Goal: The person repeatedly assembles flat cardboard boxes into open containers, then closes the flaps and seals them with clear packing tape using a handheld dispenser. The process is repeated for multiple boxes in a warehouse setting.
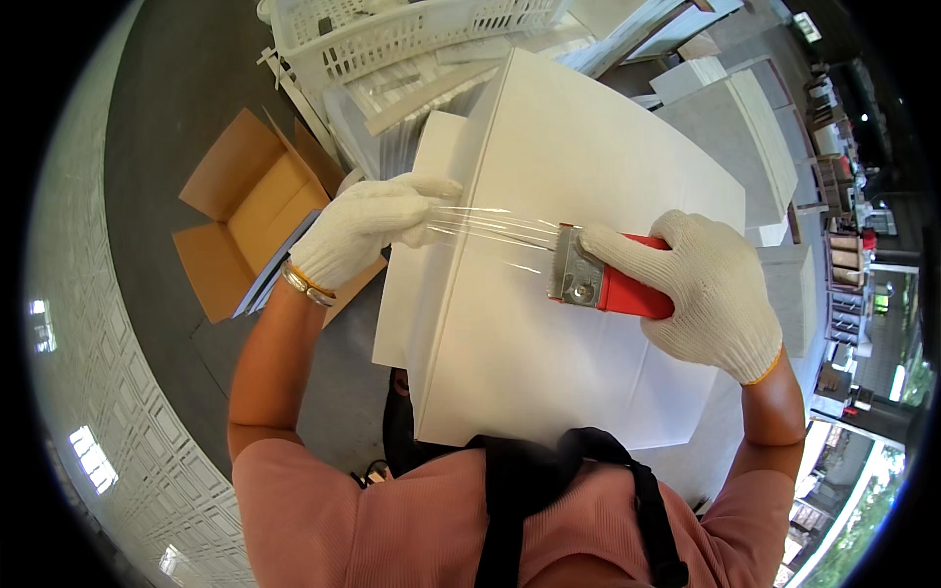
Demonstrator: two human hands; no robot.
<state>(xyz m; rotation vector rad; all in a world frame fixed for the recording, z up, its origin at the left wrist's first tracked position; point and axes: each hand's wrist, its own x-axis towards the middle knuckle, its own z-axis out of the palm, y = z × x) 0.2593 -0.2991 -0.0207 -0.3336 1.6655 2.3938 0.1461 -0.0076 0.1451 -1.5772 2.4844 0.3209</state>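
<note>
Nearest, black straps (pixel 515 490) cross a pink shirt (pixel 421 519), with a large white box (pixel 588 167) just in front. Over its top, the gloved right hand (pixel 711 294) wraps its fingers round the red handle of a tape dispenser (pixel 627 292), thumb lying along it toward the metal head. Clear tape (pixel 495 230) runs from that head to the gloved left hand (pixel 377 216), its fingers held together at the box's left edge; whether they pinch the tape or press it down I cannot tell, since they hide its end. Beyond the left wrist an open brown carton (pixel 245 196) sits partly covered by that hand. Farther off stand a white slotted crate (pixel 412 39) and, on the right, pale slabs (pixel 730 147)
</note>
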